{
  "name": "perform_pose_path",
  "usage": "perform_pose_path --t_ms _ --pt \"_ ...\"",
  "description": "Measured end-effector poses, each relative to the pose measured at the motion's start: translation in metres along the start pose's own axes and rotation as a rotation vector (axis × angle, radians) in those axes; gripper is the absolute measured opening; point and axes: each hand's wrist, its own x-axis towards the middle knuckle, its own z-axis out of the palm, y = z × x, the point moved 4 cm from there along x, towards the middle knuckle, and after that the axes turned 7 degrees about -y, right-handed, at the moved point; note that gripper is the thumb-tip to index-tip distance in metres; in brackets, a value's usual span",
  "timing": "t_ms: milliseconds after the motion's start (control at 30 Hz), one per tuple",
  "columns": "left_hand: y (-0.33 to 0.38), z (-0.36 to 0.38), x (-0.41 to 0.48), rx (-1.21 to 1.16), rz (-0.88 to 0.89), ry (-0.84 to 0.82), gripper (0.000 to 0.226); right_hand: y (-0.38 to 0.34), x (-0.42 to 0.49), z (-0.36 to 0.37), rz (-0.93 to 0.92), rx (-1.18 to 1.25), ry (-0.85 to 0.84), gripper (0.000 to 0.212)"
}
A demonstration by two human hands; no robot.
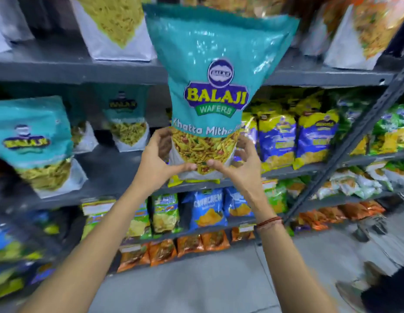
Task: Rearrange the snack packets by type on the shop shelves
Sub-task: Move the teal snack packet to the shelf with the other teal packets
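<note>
A big teal Balaji Wafers Khatta Mitha packet [216, 71] stands upright in the air before the grey shelves, its clear window full of yellow mix. My left hand [161, 159] grips its lower left corner. My right hand [234, 161] grips its lower right corner, a red thread on the wrist. Two matching teal packets, one large [31, 141] and one further back [125, 114], stand on the middle shelf at the left.
White packets of yellow sev [115, 26] sit on the top shelf [83, 68]. Blue-and-yellow packets [277, 138] fill the middle shelf at right, green ones [390, 129] beyond. Blue Chaunchem [207, 208] and orange packets [189, 243] line lower shelves. Someone's foot [354, 288] is on the floor at right.
</note>
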Motion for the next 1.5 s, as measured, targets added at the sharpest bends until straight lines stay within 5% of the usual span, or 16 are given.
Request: perform_pose_path --t_ms 567,1500 --pt "-0.155 -0.159 -0.044 0.148 -0.389 0.133 0.102 0.100 0.026 0.222 0.167 -0.032 -0.345 0.087" --pt "-0.219 -0.175 -0.009 0.187 -0.492 0.012 0.095 0.137 0.052 0.253 0.279 -0.089 -0.368 0.096"
